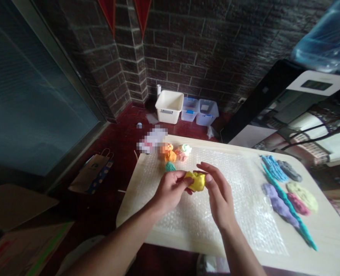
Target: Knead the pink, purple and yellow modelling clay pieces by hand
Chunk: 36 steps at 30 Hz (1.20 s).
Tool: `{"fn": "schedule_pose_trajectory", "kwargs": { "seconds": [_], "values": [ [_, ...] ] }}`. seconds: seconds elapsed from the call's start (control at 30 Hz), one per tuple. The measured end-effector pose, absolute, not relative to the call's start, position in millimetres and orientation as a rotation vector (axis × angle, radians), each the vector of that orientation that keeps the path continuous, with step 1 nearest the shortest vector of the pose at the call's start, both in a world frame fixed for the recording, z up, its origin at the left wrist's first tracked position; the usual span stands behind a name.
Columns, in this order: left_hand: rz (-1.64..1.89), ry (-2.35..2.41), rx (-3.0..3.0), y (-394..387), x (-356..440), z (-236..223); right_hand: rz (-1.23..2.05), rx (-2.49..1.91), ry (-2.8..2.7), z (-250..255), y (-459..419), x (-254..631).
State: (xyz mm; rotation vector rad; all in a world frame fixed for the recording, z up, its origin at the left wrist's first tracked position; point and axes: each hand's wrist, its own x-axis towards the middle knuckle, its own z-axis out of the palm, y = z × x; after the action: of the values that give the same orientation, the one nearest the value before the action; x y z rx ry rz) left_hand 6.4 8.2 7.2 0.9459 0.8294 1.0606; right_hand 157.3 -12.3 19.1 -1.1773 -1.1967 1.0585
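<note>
A small, glossy yellow crumpled lump (197, 182), soft-looking, is held up over the bubble wrap (235, 207). My left hand (171, 189) grips its left side, with the thumb pressed on the front. At its right edge is my right hand (220, 191), the thumb against the lump and the index finger stretched out above it. The frame does not show what the lump is made of. Just behind my left hand lies a green lump (170, 166). Farther back sit an orange lump (170, 155), a pink one (181, 155) and a whitish one (185, 148).
On the table's (325, 237) right side lie a long teal twisted strip (290, 207) and blue (274, 168), grey (289, 171), purple (279, 205), pale yellow (302, 196) and pink (298, 204) pieces. Beyond, on the floor, stand a white bin (170, 109) and clear boxes (207, 113); a paper bag (91, 172) is left.
</note>
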Motion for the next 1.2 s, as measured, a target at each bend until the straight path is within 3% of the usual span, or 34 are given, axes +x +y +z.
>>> {"fn": "schedule_pose_trajectory", "kwargs": {
  "seconds": [0.27, 0.67, 1.03, 1.2],
  "values": [
    [1.212, 0.976, 1.189, 2.2, 5.5, 5.7, 0.599, -1.396, -1.529, 20.7, -24.7, 134.7],
    [0.998, 0.859, 1.260, -12.5, 13.2, 9.8, 0.910, -1.413, -1.201, 21.3, -15.0, 144.1],
    [1.038, 0.933, 0.909, -5.7, 14.7, 12.2, 0.734, -1.598, -1.194, 17.3, -4.3, 172.8],
    [0.848, 0.942, 0.938, -15.2, 21.9, 5.7, 0.705, -1.606, -1.220, 17.6, -7.3, 165.7]
  ]
}}
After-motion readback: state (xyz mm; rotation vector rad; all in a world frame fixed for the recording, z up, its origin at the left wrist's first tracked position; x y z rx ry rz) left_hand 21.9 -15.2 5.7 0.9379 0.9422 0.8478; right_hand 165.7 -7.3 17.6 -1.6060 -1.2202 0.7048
